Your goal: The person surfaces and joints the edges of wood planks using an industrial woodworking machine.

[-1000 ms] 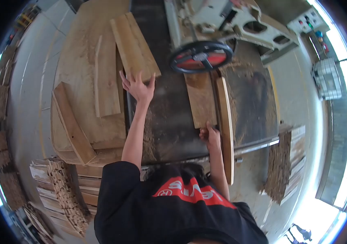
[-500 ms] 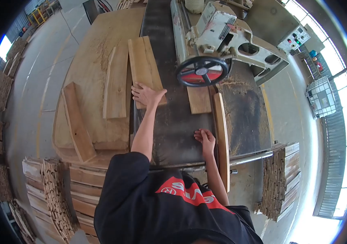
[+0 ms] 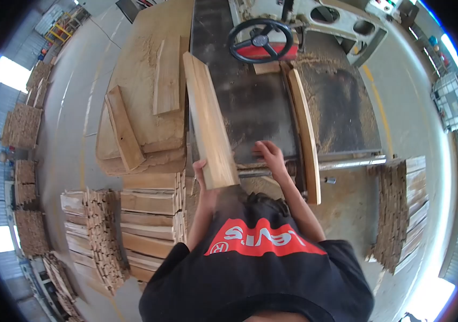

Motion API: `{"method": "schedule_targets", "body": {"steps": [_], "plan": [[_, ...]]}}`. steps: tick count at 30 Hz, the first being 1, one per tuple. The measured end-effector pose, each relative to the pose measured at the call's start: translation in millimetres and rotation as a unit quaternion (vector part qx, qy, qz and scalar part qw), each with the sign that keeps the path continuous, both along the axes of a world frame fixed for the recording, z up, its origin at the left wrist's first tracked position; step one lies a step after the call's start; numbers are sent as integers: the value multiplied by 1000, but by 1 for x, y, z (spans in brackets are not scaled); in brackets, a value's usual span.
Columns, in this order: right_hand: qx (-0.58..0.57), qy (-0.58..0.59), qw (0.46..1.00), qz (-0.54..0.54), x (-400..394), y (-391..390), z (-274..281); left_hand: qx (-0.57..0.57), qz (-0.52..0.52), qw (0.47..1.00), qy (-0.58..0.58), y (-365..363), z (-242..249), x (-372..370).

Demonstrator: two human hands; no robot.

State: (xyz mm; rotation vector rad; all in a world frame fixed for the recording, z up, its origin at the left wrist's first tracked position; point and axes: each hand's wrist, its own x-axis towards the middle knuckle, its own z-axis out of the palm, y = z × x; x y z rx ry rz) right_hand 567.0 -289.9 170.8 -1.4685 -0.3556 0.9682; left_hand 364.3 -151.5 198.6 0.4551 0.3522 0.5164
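Note:
A long wooden board [image 3: 210, 126] slants over the left edge of the dark machine table [image 3: 255, 107], its near end close to my shirt. My left hand [image 3: 201, 174] is closed on that near end, fingers at its left edge and the rest partly hidden below it. Above the table's front edge is my right hand [image 3: 269, 155], its fingers bent together and slightly blurred; whether anything is in them is too small to tell. To its right, a narrow board [image 3: 305, 129] stands on edge along a dark fence. A further board [image 3: 267, 68] lies beneath the black handwheel [image 3: 260, 41].
At the left, a wooden side table [image 3: 151, 126] bears a pale board [image 3: 167, 80] and a darker board [image 3: 124, 129]. Board stacks stand at the front left [image 3: 148, 214] and right [image 3: 400, 214]. A metal bar [image 3: 352, 163] runs along the machine's front right.
My left hand has taken hold of the board and drawn it off the side toward my body. The view has shifted, with the handwheel now higher. My right hand remains near the table's front.

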Motion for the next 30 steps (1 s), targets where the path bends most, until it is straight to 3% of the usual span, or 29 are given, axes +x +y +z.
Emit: {"method": "schedule_targets", "body": {"steps": [2,4,7,8,11,14,16,18,19,21,22,24,25,27,30], "plan": [[-14,28,996,78,-31,-3,16,-32,72,995,-53,-36,15,-12],[-32,75,987,141,-58,-13,27,-34,184,981,-48,-58,-40,-36],[15,212,974,78,-83,-34,-1,-25,124,992,2,-81,-62,-62],[-18,137,990,32,-88,-39,-12,-20,103,994,14,-83,-66,-64],[-5,62,998,-22,-76,-66,-18,-64,15,996,64,-98,-46,-64],[8,11,999,-50,-58,-88,-23,62,-5,974,218,-99,-42,-56],[18,-33,996,-81,-61,-102,-30,360,-27,887,288,-124,-16,-45],[23,-8,992,-120,-64,-107,-34,597,-2,751,284,-136,6,-26],[25,7,990,-140,-66,-110,-33,642,-7,701,310,-137,-5,-21],[-47,-99,985,-136,-58,-115,-31,724,-19,590,359,-136,-23,-15],[-84,-148,976,-133,-59,-117,-29,738,-26,559,377,-135,-25,-15],[-94,-363,921,-109,-65,-117,-33,769,-31,494,405,-126,-23,-1],[-99,-467,874,-97,-63,-116,-34,779,-29,475,408,-121,-19,6],[-63,-514,853,-67,-58,-115,-28,794,-30,439,419,-115,-15,14],[-60,-578,813,-43,-33,-97,-15,794,-26,430,429,-111,-15,31]]}}
